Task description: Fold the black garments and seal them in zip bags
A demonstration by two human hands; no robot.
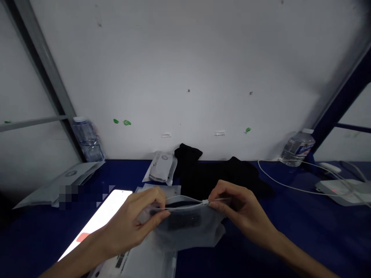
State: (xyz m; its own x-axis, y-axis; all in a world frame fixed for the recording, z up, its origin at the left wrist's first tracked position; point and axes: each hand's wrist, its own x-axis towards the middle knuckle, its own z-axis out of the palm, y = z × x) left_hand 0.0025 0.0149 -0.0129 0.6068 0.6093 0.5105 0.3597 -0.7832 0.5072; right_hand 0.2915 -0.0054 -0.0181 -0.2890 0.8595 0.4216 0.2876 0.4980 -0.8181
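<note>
Both hands hold up a frosted zip bag (189, 231) by its top edge, with something dark showing inside. My left hand (145, 216) pinches the rim at the left, where the mouth gapes. At the other end, my right hand (234, 208) grips the edge beside the white slider (205, 202). The slider sits toward the right end of the zip. Below and behind the held bag lie more pale zip bags (147, 258). Black cloth (220, 175) is heaped just beyond my hands.
A lit phone (107, 212) lies left of the bags. A packed bag (160, 166) leans by the wall, and flat packs (69, 177) lie far left. Plastic bottles (88, 141) (298, 148) stand at both sides. A white device (344, 191) with cables is at right.
</note>
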